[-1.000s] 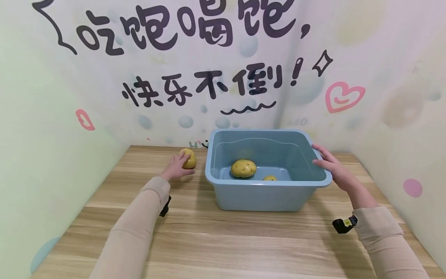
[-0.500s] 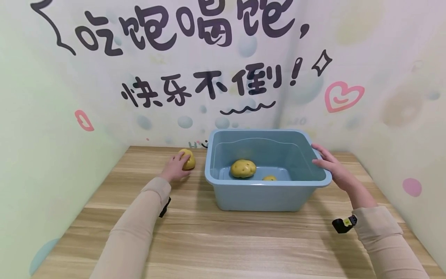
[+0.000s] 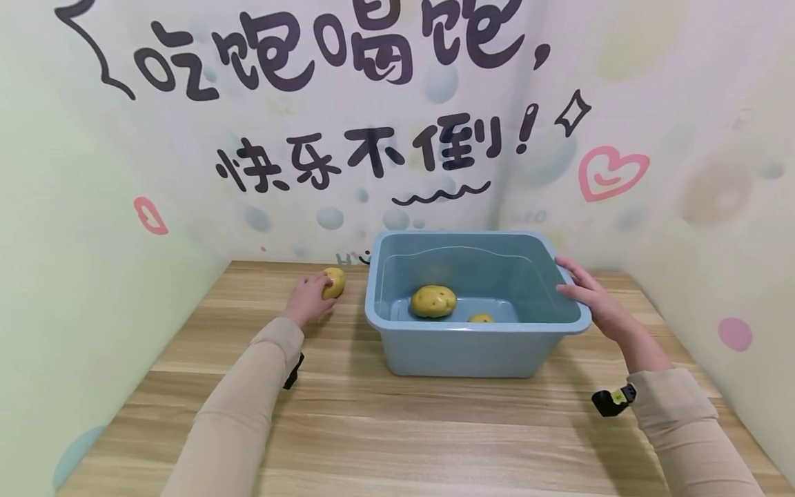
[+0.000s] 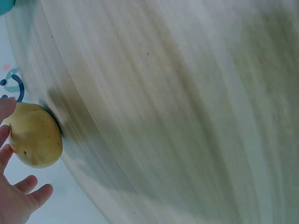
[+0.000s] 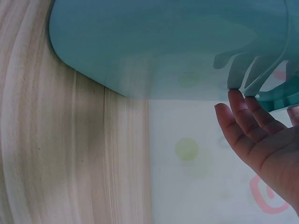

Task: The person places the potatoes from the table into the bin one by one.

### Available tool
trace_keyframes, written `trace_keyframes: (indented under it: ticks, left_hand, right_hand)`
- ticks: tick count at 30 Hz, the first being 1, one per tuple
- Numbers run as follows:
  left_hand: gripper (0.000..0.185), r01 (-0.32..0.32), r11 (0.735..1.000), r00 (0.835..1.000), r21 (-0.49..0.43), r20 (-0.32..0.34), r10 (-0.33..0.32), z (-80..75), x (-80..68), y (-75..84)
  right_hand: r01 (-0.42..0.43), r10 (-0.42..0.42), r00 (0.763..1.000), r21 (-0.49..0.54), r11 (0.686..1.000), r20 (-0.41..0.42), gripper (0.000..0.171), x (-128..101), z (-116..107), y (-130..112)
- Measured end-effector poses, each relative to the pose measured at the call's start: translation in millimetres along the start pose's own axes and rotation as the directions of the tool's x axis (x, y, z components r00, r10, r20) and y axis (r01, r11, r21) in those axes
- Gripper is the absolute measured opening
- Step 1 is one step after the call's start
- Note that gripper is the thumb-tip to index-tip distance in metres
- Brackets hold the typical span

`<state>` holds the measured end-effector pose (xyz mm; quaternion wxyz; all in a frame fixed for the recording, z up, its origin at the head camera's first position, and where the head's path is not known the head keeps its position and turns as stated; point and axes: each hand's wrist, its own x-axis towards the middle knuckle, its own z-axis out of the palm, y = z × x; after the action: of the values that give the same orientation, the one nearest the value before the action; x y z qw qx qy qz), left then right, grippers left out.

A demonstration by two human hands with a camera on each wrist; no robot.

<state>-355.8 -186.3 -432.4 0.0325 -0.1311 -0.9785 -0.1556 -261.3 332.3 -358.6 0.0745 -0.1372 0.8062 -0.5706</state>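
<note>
My left hand (image 3: 308,301) is at a yellow potato (image 3: 335,282) left of the blue plastic tub (image 3: 459,351). Its bent fingers cover the potato's left side, the thumb in front. In the left wrist view, fingertips touch the potato (image 4: 39,135), which rests on the table; the two lower fingers (image 4: 41,196) stand apart from it. My right hand (image 3: 599,304) holds the tub's right rim, thumb over the edge. Fingers (image 5: 243,114) lie against the tub's outer wall (image 5: 154,51) in the right wrist view. Inside lie a potato (image 3: 433,301) and another (image 3: 481,318), mostly hidden by the front wall.
The wood-grain table (image 3: 397,435) extends in front of the tub. A printed wall cloth (image 3: 298,207) with black lettering rises behind the table, and pale walls close both sides. Each wrist wears a black camera (image 3: 613,400).
The left fingers have drawn back and bent more, uncovering more of the potato's top. That potato has turned slightly in place. The right hand and the tub have not moved.
</note>
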Motion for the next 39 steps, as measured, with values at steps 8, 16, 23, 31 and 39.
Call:
trace_keyframes:
  ticks: [8,16,23,31,39]
  left_hand:
    - [0.057,-0.016,0.997,0.999,0.073,-0.041,0.019,-5.7,-4.8,-1.5]
    - [0.068,0.057,0.998,0.997,0.003,0.048,-0.057,-1.3,-6.6,-7.1]
    - [0.072,0.143,0.989,0.989,-0.042,0.042,-0.142,2.0,-6.6,-12.4]
    - [0.068,0.02,0.999,0.998,0.051,0.065,-0.023,3.8,-1.1,-8.6]
    - [0.067,0.063,0.997,0.997,0.038,0.038,-0.065,4.1,-0.3,-5.9]
  right_hand:
    - [0.01,-0.01,1.0,0.0,1.0,-0.001,0.059,0,-1,1]
    - [-0.002,0.002,1.0,-0.002,1.0,0.004,0.061,1,0,1]
    - [-0.007,0.007,1.0,0.001,1.0,0.003,0.061,1,-1,1]
    - [-0.005,0.005,1.0,0.003,1.0,0.004,0.059,2,0,2]
    - [-0.003,0.003,1.0,0.009,1.0,0.004,0.058,1,0,2]
